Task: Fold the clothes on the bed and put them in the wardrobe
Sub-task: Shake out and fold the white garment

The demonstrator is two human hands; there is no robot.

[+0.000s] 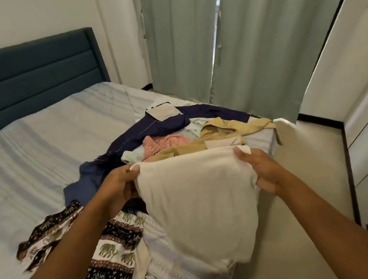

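Cream cloth (199, 199) held up before the bed (34, 143); left hand (118, 186) and right hand (262, 168) pinch its top corners.

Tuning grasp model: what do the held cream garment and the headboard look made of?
Cream garment: soft matte knit, probably cotton; it drapes limply and bunches where left hand and right hand grip it. Headboard: teal matte fabric upholstery, likely padded, judging by its horizontal channels.

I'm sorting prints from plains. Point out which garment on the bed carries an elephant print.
The black-and-white banded garment nearest the camera, under the left arm. The navy garment, tan garment, pink garment and cream garment show no elephants.
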